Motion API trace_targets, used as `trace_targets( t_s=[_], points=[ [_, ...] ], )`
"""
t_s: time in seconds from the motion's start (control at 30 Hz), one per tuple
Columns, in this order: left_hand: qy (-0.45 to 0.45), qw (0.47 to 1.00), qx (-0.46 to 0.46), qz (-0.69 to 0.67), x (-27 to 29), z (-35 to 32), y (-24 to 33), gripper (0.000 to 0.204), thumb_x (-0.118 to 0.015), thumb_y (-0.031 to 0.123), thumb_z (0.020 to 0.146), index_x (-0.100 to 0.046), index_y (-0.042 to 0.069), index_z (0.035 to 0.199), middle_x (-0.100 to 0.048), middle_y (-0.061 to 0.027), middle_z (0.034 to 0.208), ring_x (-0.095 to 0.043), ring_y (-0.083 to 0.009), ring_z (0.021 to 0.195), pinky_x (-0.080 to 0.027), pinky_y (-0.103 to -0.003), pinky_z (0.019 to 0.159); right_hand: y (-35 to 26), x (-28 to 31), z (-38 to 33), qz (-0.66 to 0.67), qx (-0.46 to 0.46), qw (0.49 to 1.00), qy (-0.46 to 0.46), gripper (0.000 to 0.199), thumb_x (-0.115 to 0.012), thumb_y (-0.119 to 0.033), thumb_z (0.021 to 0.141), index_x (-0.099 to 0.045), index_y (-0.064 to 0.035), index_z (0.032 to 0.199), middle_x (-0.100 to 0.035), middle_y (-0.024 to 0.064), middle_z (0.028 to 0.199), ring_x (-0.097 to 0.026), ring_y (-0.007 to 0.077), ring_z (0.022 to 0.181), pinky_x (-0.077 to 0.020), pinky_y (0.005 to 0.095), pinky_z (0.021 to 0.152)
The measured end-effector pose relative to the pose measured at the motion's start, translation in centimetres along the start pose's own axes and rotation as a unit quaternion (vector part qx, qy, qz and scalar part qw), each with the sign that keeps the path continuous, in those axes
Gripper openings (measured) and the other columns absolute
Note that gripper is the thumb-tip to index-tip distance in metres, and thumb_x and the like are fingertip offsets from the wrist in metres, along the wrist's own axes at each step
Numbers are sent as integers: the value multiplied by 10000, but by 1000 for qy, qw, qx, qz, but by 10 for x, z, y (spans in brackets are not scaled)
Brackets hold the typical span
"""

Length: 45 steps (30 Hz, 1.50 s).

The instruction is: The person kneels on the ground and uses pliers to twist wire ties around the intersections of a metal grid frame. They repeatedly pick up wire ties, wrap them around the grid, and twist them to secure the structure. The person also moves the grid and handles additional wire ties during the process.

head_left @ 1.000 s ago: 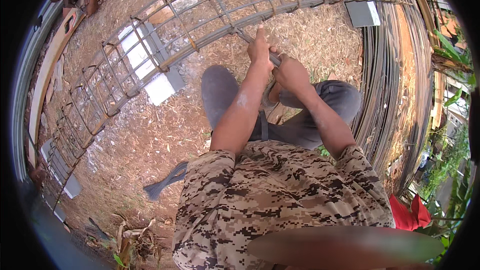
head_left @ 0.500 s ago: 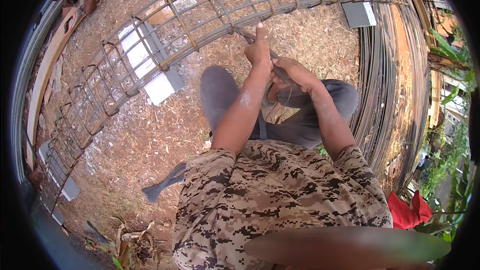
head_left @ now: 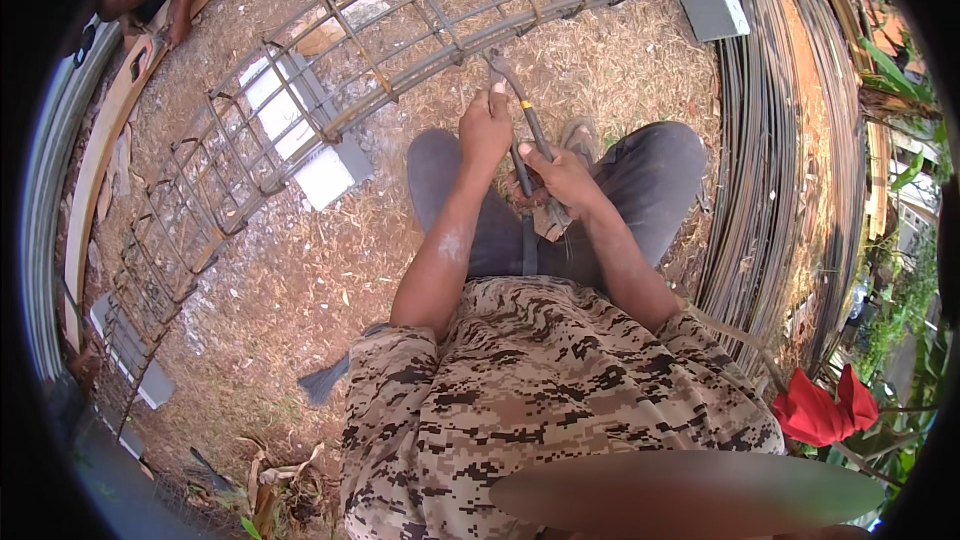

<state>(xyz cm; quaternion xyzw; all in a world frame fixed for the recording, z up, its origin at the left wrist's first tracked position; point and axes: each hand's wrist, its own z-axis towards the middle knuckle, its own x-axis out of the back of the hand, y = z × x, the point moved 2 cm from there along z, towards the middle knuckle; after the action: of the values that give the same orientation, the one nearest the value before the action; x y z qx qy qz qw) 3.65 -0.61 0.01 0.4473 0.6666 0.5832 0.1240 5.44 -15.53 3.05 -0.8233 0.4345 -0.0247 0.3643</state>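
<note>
Dark pincers (head_left: 534, 120) with a yellow band on one handle point away from me, their jaws just short of the near bar of a long rebar cage (head_left: 440, 52). My right hand (head_left: 566, 182) is closed around the handles, which stand apart. Beside the jaws, my left hand (head_left: 484, 132) is closed with its thumb uppermost; whatever its fingers pinch is hidden or too small to name. A brown scrap (head_left: 550, 220) and thin dark strands show below my right hand. Both hands are above my bent legs.
Pale blocks (head_left: 326, 176) support the cage. Long bars (head_left: 760, 170) lie stacked at right. A wire bundle (head_left: 322, 384) is on the ground by my left side. At the far left, another person's hand (head_left: 180, 30) is on a saw (head_left: 143, 55) over a timber plank (head_left: 92, 160).
Both hands have drawn back from the cage and shifted left, my left hand moving apart from the right. The pincers' handles have spread and show more clearly.
</note>
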Motion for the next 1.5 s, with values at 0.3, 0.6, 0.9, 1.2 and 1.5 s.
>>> trace_targets(
  t_s=[0.3,0.6,0.9,1.2,1.5],
  points=[
    [99,968,38,227,-7,21,-27,435,-461,359,994,-693,16,859,-664,-253,776,-643,-448,786,-497,-491,735,14,68,3,142,-43,988,48,508,-469,-385,1033,-452,-12,1377,-538,188,1351,-518,311,1264,-437,505,987],
    [25,995,-88,44,-84,22,40,426,-457,378,1006,-747,66,1024,-643,-166,1061,-636,-322,970,-476,-411,847,-33,118,65,-82,194,977,-16,380,-469,-295,1042,-527,-20,1297,-587,62,959,-573,158,806,-483,288,674],
    [75,914,-16,399,-85,145,81,570,-493,567,917,-734,72,1065,-704,-202,1070,-641,-351,1077,-431,-465,967,-66,177,74,-35,173,978,111,310,-491,-206,1022,-614,-41,1254,-540,-23,741,-454,55,592,-366,228,536],
    [0,959,-43,281,-81,170,65,624,-554,493,893,-551,-32,1230,-725,-160,900,-690,-348,952,-508,-437,842,-49,156,129,-247,296,908,166,309,-547,-154,941,-665,-38,1201,-685,186,1140,-666,274,1013,-492,343,889],
    [108,961,-194,164,-74,161,65,425,-651,363,904,-641,110,1245,-592,-215,1072,-624,-332,927,-505,-422,820,-77,113,191,-117,403,892,169,334,-530,-223,995,-636,-80,1277,-642,161,1278,-599,245,1205,-443,312,1001]
  ],
)
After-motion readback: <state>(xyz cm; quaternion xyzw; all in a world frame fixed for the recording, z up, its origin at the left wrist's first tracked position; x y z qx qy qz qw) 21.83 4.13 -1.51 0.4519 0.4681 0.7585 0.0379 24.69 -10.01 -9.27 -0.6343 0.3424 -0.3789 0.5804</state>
